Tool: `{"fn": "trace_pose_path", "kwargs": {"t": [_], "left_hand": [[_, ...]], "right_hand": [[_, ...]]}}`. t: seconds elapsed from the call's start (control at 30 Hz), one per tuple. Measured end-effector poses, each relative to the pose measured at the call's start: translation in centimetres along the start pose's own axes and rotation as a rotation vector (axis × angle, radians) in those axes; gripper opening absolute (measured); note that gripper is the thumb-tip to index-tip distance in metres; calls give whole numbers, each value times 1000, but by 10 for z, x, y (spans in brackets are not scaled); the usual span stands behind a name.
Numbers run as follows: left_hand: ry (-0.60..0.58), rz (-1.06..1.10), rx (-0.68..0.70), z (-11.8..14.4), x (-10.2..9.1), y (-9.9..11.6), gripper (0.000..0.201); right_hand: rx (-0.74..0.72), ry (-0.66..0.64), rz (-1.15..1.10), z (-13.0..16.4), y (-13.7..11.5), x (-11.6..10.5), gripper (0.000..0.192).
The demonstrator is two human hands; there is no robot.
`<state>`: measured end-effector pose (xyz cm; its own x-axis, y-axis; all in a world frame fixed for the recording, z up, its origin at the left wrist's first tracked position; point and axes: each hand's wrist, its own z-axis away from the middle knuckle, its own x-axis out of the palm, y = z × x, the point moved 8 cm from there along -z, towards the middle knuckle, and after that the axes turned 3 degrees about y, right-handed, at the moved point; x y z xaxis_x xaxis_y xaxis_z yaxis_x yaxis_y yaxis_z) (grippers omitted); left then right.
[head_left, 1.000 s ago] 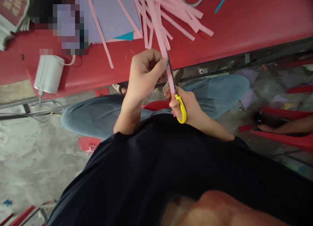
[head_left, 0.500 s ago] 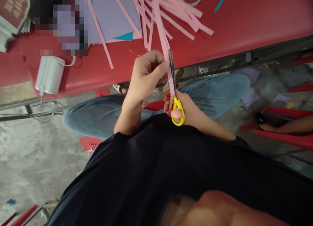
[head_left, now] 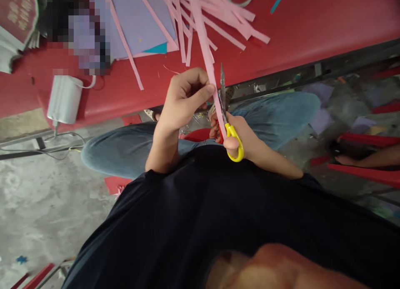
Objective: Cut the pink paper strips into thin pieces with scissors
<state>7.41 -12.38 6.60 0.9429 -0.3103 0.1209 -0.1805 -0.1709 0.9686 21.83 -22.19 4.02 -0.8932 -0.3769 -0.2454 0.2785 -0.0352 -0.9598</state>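
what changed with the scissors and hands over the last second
The scissors have opened: one blade, earlier along the pink strip's edge, now stands clear to its right. Nothing was taken or let go: the left hand still pinches the strip, the right hand the scissors.

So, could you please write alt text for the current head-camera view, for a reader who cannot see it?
A person's left hand pinches a long pink strip while the right hand holds yellow-handled scissors at its edge. Ahead, more pink strips and a lilac sheet lie on a red table, with a white device nearby.
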Motion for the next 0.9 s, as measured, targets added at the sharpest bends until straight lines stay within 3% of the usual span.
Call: {"fn": "trace_pose_path", "kwargs": {"t": [0.1,0.27,0.47,0.63,0.77,0.9], "left_hand": [[-28,4,45,-1,1,3,39],[59,-21,139,-7,-17,1,42],[33,-75,109,-11,-28,-9,39],[-69,-78,104,-6,-14,-10,38],[30,-98,25,1,-7,0,31],[74,-85,-20,6,0,5,31]], "right_hand": [[15,13,-61,1,-3,-3,80],[14,-25,-36,5,1,-7,79],[-39,-58,24,9,-14,-9,92],[-50,-57,23,11,-21,-8,91],[-54,-30,10,7,-10,-8,84],[-92,41,75,3,-12,-9,94]]}}
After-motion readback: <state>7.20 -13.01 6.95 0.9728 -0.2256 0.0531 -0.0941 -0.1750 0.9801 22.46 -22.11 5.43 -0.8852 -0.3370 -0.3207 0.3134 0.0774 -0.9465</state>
